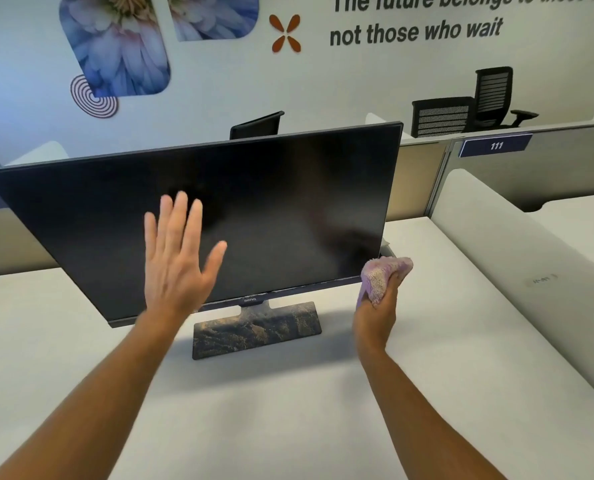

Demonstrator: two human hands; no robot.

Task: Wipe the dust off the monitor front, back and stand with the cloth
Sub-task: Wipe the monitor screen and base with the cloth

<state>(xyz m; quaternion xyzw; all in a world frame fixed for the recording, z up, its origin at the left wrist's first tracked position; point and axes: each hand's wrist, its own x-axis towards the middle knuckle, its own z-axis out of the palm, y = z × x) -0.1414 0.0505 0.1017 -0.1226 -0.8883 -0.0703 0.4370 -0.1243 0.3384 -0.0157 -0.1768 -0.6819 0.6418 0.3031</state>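
Right fingers (390, 282) are curled tight around the lilac cloth (383, 273), just off the monitor (271, 209) lower right corner; left fingers (179, 216) spread flat over the screen.

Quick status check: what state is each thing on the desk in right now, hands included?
monitor: upright on its stand, screen dark
stand: flat on desk, blotchy with dust
cloth: bunched in the right hand, beside the screen's lower right corner
left hand: open, fingers straight, before the screen
right hand: grips the cloth
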